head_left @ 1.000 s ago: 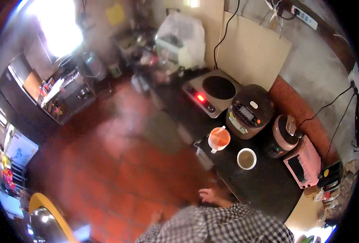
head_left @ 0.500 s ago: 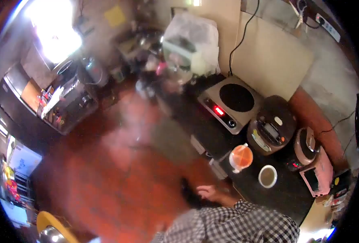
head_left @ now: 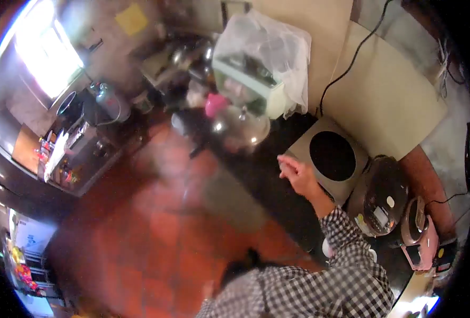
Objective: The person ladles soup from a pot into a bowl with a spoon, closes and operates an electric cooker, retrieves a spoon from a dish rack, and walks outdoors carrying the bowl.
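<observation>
My right hand (head_left: 297, 176) reaches over the front edge of the flat induction cooktop (head_left: 359, 153), covering its control panel. Its fingers are loosely bent and apart, with nothing visible in them; whether they touch the panel I cannot tell. The cooktop's round black plate (head_left: 332, 156) is bare. My left hand (head_left: 208, 290) is a small blur low in the view beside the checked sleeve, and its fingers cannot be made out. The right sleeve (head_left: 346, 238) mostly hides two cups, a white cup (head_left: 327, 248) and another white rim (head_left: 373, 255).
Right of the cooktop stand a dark rice cooker (head_left: 380, 196), a smaller brown cooker (head_left: 412, 220) and a pink appliance (head_left: 428, 241). A clear lid (head_left: 245, 127), a pink item (head_left: 215, 104) and a plastic-covered rack (head_left: 277, 58) lie farther along the counter. Red tiles (head_left: 155, 238) cover the floor.
My right hand has moved up and forward from beside the counter edge to the cooktop's front. The sleeve now covers most of both cups. The view has shifted.
</observation>
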`<state>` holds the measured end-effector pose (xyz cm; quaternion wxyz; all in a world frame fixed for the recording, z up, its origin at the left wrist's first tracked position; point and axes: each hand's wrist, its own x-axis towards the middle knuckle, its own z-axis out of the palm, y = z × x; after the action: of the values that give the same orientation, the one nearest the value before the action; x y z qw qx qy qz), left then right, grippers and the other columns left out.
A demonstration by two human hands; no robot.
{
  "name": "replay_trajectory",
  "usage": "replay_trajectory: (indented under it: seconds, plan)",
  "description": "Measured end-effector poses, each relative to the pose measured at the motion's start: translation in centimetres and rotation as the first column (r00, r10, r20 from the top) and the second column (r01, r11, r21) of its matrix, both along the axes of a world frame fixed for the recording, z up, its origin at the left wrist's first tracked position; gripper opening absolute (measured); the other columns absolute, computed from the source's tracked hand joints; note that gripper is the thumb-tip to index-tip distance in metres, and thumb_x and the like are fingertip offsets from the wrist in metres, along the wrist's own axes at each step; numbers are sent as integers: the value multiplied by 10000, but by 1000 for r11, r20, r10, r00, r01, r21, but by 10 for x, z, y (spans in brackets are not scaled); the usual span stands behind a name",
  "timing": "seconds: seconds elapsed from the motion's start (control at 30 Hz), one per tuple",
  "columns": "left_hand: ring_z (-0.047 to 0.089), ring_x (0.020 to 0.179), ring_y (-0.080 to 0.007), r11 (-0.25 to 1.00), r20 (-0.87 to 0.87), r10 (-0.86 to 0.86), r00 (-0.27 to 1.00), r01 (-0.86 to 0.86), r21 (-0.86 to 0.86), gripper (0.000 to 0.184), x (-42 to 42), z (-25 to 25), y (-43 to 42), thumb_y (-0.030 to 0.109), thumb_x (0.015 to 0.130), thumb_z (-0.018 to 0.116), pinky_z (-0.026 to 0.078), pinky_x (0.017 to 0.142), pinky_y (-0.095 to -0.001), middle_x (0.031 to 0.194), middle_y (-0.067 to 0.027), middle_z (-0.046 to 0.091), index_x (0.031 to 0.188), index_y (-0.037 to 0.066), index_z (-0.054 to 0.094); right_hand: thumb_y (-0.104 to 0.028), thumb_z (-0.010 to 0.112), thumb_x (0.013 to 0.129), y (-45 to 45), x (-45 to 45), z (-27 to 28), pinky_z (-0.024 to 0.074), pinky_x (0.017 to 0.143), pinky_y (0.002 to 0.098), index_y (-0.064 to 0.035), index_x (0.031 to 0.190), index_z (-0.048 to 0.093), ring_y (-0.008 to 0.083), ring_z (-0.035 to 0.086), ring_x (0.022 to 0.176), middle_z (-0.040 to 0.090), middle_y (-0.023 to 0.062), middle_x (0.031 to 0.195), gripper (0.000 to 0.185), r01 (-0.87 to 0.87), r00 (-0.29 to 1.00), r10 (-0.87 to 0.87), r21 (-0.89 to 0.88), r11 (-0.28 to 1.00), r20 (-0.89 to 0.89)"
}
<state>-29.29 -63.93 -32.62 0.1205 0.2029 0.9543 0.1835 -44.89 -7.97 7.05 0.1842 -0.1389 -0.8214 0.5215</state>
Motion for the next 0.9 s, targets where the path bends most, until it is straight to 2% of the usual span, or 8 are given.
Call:
replay_trajectory:
  seconds: [0.1,0.2,0.33,0.53,0.7,0.77,0.83,0.9]
  plan:
    - [583,599,-325,871,565,300,768,-462,165,219,-31,2,3,276,863,497,485,566,-449,687,-138,617,899,120,648,-105,557,906,18,-49,46,499,662,241,0,1131,614,111,612,690,638,48,790,254,84,994,-79,68,994,-71]
    - [586,600,-320,997,69,-46,997,50,-61,230,-76,-6,12,283,868,483,469,538,-444,678,-118,619,866,122,647,-114,570,896,49,-105,51,492,655,248,-1,1116,614,120,608,691,647,70,781,252,132,982,-91,262,956,-163]
    - [588,587,-304,944,-1,-267,964,261,-203,208,-138,-21,21,253,865,481,456,502,-435,669,-109,614,865,132,651,-111,590,870,76,-178,54,478,641,262,-6,1102,614,131,584,669,641,99,781,256,180,975,-106,415,892,-195]
    - [561,536,-292,937,562,131,817,-288,199,184,-245,-19,36,235,859,495,429,452,-428,641,-103,593,892,132,644,-131,585,850,131,-287,27,489,659,337,-29,1069,627,240,607,696,640,151,818,245,276,961,-215,595,755,-173]
    - [572,534,-247,930,433,126,893,-258,262,152,-320,-15,34,242,863,557,444,441,-401,664,-85,596,858,103,619,-194,565,838,166,-352,14,490,740,464,-75,1113,604,375,605,857,631,177,956,302,291,896,-443,778,556,-19]
    - [575,534,-228,848,611,261,748,-480,225,162,-342,-13,34,246,873,575,454,433,-389,672,-74,592,836,91,604,-211,560,840,174,-364,9,490,744,468,-77,1118,599,376,605,857,629,173,952,311,265,864,-502,808,526,43]
    - [568,524,-217,553,906,381,186,-831,-62,175,-367,7,39,247,889,574,457,415,-382,666,-64,575,819,87,589,-228,557,840,179,-376,5,488,744,474,-73,1100,600,379,605,855,628,170,941,305,235,843,-531,828,510,88]
    - [564,513,-223,500,925,355,136,-864,-65,181,-386,27,51,249,899,567,453,399,-369,653,-59,561,813,90,584,-237,559,839,181,-386,12,485,735,481,-75,1046,606,375,607,856,629,166,934,267,182,814,-553,826,533,178]
